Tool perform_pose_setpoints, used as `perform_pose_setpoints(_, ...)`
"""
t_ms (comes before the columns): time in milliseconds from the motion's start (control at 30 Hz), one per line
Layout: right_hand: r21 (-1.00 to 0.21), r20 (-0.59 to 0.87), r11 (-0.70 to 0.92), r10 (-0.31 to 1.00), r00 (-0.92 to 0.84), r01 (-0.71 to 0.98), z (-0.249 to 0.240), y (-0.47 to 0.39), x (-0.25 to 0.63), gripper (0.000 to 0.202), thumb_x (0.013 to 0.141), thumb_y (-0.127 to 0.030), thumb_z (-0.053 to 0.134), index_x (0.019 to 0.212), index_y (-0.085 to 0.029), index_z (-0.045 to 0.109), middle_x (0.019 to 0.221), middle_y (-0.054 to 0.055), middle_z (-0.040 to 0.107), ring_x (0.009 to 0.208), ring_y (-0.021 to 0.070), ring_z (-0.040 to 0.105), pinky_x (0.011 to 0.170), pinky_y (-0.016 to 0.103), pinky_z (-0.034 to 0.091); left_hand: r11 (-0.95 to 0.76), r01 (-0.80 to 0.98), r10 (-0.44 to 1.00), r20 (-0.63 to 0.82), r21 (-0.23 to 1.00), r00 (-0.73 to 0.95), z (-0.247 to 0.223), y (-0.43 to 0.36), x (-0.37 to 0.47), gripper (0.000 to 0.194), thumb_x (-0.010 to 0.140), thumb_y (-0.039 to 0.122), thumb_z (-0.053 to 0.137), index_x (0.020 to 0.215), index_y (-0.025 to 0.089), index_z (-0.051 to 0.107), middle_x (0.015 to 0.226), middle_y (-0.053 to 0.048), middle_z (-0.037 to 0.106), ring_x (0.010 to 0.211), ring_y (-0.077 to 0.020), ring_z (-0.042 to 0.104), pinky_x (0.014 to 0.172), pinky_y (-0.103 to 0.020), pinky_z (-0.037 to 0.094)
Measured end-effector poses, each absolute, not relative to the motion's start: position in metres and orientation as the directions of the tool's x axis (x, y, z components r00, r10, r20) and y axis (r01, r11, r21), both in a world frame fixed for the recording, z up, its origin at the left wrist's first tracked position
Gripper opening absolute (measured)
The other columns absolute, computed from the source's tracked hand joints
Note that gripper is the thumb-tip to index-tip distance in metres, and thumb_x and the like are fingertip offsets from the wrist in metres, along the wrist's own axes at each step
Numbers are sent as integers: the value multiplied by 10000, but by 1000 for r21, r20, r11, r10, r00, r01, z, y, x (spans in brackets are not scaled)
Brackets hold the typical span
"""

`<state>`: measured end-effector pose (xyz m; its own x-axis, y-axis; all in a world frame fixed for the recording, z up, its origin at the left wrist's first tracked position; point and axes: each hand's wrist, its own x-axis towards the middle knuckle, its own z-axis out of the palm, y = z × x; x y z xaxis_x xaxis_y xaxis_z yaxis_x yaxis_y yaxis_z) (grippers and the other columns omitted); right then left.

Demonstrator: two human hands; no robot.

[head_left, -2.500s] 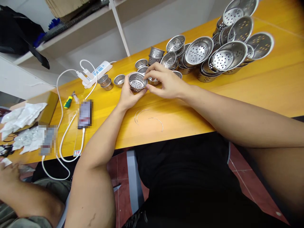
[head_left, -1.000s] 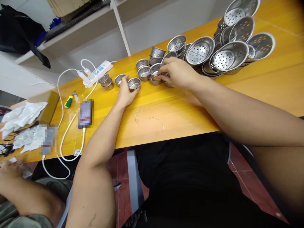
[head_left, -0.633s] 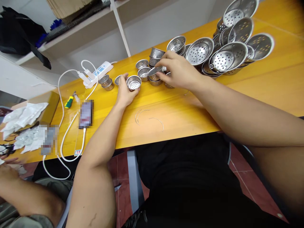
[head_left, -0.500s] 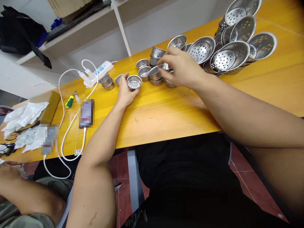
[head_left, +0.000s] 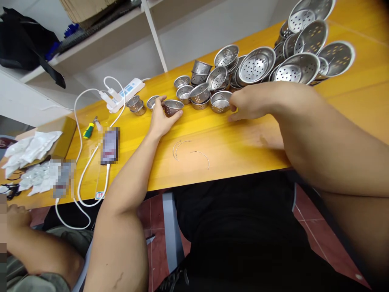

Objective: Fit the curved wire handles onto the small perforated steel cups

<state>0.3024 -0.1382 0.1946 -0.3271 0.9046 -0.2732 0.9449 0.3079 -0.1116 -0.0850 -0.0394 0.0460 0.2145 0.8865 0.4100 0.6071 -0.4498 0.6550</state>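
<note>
My left hand (head_left: 161, 121) is closed on a small perforated metal cup (head_left: 174, 107), thumb along its near side, cup tilted on the table. Behind those fingers another small cup (head_left: 152, 101) partly shows. Low over the tabletop, my right hand (head_left: 251, 101) has its fingers bent together beside a perforated cup (head_left: 221, 101) at the front of the group. What its fingertips hold, if anything, is hidden. Three thin curved wires (head_left: 200, 155) lie on the table in front of me.
Larger perforated metal baskets (head_left: 257, 65) are stacked at the right back. At left are a power strip (head_left: 127, 95) with white cables, a phone (head_left: 110, 146), a green-yellow screwdriver (head_left: 88, 130) and plastic bags (head_left: 39, 174). Another person's arm (head_left: 39, 243) is at lower left.
My right hand has moved from above the cups down and right to the table, where a short bent wire showed before. The cup in my left hand has tilted.
</note>
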Motion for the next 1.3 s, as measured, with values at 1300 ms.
perform_pose_setpoints(1300, -292, -64, 598, 767, -639, 747, 156, -140, 230, 199, 1207, -283, 812, 1329, -160, 910, 1279, 172, 936, 1140, 352, 863, 945, 424, 567, -477, 549, 876, 422, 687, 232, 63, -57, -67, 1373, 654, 1201, 941, 1619, 269, 647, 1750, -234, 751, 1668, -483, 749, 1546, -766, 541)
